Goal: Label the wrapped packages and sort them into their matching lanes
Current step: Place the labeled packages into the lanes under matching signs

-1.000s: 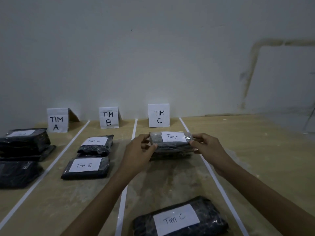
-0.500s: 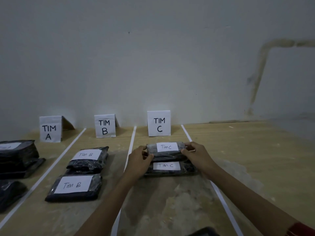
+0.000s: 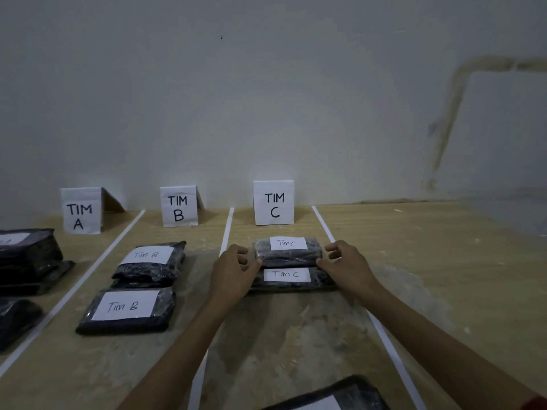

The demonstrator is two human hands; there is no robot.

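The top package (image 3: 287, 252), dark and clear-wrapped with a white "Tim C" label, lies flat between the left hand (image 3: 233, 272) and the right hand (image 3: 347, 266), with a thumb touching each end. It rests on a flatter lower package (image 3: 291, 279) with the same label. Left of the left hand, the far Tim B package (image 3: 151, 263) overlaps the near Tim B package (image 3: 127, 310). Between the forearms lies a cut-off package (image 3: 334, 395), its label mostly out of frame.

The left grip (image 3: 232, 276) and right grip (image 3: 346, 267) are bare, as are both forearms. A sliver of red (image 3: 537, 403) at the right arm's upper end is perhaps a sleeve hem.
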